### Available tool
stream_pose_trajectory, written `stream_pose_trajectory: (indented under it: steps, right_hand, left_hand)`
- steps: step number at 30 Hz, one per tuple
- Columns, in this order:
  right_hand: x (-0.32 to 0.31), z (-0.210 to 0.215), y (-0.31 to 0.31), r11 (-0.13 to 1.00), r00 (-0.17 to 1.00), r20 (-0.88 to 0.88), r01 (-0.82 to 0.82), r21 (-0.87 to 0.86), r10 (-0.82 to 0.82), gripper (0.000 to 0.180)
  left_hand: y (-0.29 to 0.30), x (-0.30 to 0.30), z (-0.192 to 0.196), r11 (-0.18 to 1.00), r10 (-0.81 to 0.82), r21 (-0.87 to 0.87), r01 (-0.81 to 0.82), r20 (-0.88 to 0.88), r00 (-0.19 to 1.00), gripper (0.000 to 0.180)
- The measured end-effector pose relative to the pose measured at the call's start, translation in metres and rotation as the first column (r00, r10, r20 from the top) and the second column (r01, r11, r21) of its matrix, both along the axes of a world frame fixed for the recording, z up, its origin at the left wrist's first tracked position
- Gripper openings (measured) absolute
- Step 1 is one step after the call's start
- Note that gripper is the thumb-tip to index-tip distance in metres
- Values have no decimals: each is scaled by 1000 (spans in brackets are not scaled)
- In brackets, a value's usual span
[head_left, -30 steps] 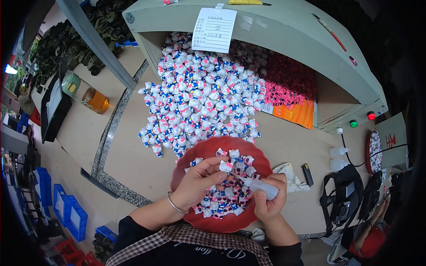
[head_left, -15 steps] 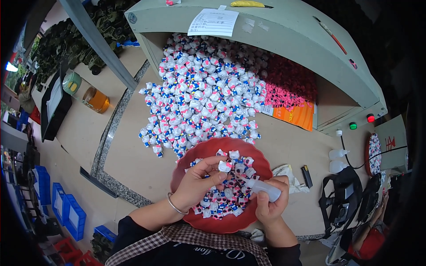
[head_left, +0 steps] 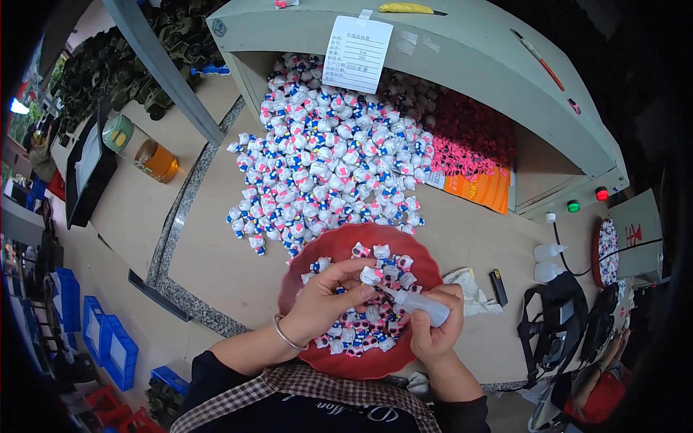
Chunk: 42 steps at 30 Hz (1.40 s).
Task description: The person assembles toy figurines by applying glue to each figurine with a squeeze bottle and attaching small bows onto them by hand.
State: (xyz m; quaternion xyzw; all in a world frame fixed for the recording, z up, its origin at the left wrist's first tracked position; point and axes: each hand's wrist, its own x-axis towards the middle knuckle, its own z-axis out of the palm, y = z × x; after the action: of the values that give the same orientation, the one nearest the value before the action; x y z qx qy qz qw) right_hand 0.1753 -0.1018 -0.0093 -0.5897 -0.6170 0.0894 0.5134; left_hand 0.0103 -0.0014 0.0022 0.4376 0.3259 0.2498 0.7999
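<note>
Right hand (head_left: 437, 328) grasping squeeze bottle (head_left: 426, 309) near right rim of red bowl (head_left: 419, 252); long axis oblique, nozzle (head_left: 388, 291) far-leftward toward figurine (head_left: 371, 276) pinched by left hand (head_left: 321, 301).

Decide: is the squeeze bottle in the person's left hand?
No, the right hand grips the squeeze bottle, while the left hand holds a small figurine.

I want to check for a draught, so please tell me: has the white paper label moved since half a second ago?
Yes, downward: judged against the cabinet, the white paper label now hangs lower at its free end.
</note>
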Motion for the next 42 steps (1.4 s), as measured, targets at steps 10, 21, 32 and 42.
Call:
stream_pose_trajectory:
  steps: [10, 21, 32, 42]
  right_hand:
    - [-7, 12, -4, 994, 980, -173, 91, -54, -99, 24]
    - [8, 29, 5, 984, 604, -777, 97, -148, -176, 27]
    - [112, -25, 108, 914, 931, -39, 349, -209, -364, 10]
    - [110, -24, 163, 796, 806, 551, 472, -379, -215, 22]
  left_hand:
    - [1, -1, -3, 993, 41, 111, -36, -46, 998, 37]
    - [-1, 2, -2, 995, 36, 96, -29, -65, 997, 38]
    - [-1, 2, -2, 999, -2, 45, 3, -36, 999, 39]
    - [1, 1, 0, 1000, 16, 17, -15, -12, 1000, 38]
